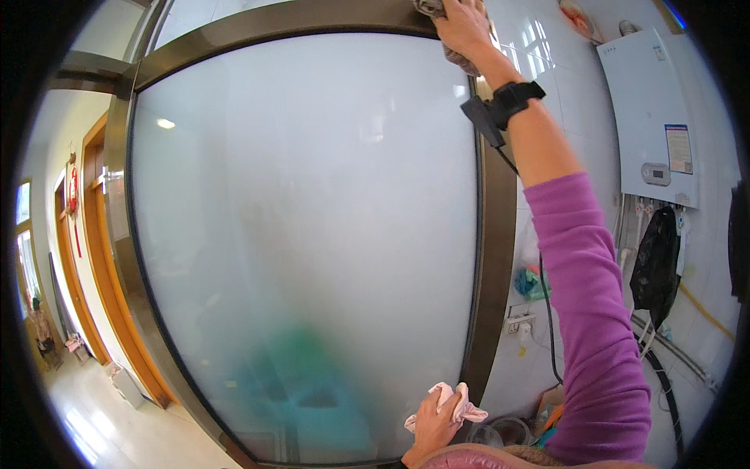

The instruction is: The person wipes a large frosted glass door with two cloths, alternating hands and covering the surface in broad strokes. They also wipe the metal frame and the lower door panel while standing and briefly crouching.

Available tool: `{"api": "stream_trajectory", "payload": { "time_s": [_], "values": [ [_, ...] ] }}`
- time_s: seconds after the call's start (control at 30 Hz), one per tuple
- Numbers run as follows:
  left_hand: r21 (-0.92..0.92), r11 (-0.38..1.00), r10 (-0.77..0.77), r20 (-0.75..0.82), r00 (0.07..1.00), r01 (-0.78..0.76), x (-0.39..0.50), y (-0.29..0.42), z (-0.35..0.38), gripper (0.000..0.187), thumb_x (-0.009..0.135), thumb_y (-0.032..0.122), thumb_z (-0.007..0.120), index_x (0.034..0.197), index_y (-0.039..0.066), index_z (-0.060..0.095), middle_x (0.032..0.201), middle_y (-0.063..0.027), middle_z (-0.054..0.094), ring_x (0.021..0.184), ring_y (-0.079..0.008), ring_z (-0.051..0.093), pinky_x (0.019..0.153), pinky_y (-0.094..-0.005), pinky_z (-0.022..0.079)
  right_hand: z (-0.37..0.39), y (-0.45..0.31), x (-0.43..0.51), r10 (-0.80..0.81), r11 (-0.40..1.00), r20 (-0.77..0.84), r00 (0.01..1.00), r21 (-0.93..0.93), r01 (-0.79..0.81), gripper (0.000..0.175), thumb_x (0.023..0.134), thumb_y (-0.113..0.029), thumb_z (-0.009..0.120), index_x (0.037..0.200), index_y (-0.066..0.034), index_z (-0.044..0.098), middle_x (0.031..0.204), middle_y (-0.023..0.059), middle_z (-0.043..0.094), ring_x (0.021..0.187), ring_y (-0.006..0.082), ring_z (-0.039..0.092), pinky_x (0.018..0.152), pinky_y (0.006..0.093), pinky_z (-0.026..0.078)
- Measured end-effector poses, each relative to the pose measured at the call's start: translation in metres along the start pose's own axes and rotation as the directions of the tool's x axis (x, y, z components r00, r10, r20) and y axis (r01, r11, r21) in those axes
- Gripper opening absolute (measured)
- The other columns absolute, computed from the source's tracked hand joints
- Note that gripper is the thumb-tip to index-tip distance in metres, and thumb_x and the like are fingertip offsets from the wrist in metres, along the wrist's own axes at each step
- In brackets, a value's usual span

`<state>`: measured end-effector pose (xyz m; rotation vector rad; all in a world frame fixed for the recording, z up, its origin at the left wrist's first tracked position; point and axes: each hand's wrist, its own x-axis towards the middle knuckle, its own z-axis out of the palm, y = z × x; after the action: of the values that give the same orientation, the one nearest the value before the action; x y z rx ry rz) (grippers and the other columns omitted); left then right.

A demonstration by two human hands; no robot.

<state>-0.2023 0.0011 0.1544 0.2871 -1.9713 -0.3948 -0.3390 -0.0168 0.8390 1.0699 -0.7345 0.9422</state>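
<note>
A large frosted glass panel (304,205) in a brown metal frame (498,234) stands before me. My right hand (466,26), on a raised arm with a black strap at the wrist, presses a patterned grey-brown cloth (460,60) against the frame's upper right corner. Low in the view, my left hand (435,425) grips a crumpled pale pink cloth (463,407) near the lower right of the glass. Blurred green and blue shapes show through or in the pane.
At the right, a white wall-mounted water heater (650,117) has pipes and a black bag (656,264) below it. A black cable (548,316) hangs beside my right arm, near a wall socket (520,323). Orange wooden doors (117,252) line a hallway at the left.
</note>
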Motion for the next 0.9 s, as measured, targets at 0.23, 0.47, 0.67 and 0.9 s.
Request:
{"api": "stream_trajectory", "payload": {
  "time_s": [0.23,0.47,0.67,0.9],
  "values": [
    [-0.010,0.997,0.075,0.067,0.995,-0.074,-0.004,-0.012,-0.009,0.072,0.068,0.012,0.082,0.136,0.020,0.060,0.130,-0.0240,0.054,0.112,-0.0440,0.058,0.092,-0.0513,0.049,0.043,-0.107,0.031,-0.158,0.986,-0.072,0.985,0.033,0.160,0.057,0.088,-0.009,0.057,0.143,-0.0039,0.045,0.140,0.0180,0.049,0.132,0.0375,0.043,0.112,0.0497,0.034],
    [0.039,0.997,0.056,0.158,0.986,-0.062,-0.016,-0.018,-0.021,0.075,0.065,0.009,0.084,0.136,0.020,0.059,0.129,-0.0228,0.054,0.114,-0.0421,0.058,0.092,-0.0504,0.050,0.040,-0.112,0.031,-0.178,0.978,-0.019,0.984,0.110,0.179,0.052,0.086,-0.008,0.056,0.137,-0.0075,0.049,0.135,0.0187,0.050,0.127,0.0400,0.046,0.106,0.0489,0.040],
    [0.097,0.995,0.009,0.123,0.992,-0.021,-0.026,-0.021,-0.032,0.075,0.065,0.012,0.083,0.136,0.020,0.060,0.129,-0.0254,0.056,0.113,-0.0429,0.059,0.094,-0.0504,0.050,0.008,-0.022,0.008,0.054,0.998,-0.049,0.997,-0.035,-0.055,0.046,0.088,-0.013,0.056,0.134,-0.0106,0.053,0.140,0.0192,0.048,0.128,0.0419,0.045,0.107,0.0519,0.038],
    [0.215,0.977,-0.014,0.068,0.998,-0.001,-0.034,-0.020,-0.040,0.072,0.067,0.011,0.082,0.136,0.021,0.060,0.128,-0.0244,0.057,0.110,-0.0420,0.060,0.092,-0.0497,0.050,-0.007,0.007,-0.018,0.279,0.957,-0.147,0.949,0.128,-0.262,0.056,0.089,-0.022,0.063,0.141,-0.0089,0.046,0.141,0.0222,0.044,0.127,0.0466,0.042,0.109,0.0543,0.037]
  ]
}}
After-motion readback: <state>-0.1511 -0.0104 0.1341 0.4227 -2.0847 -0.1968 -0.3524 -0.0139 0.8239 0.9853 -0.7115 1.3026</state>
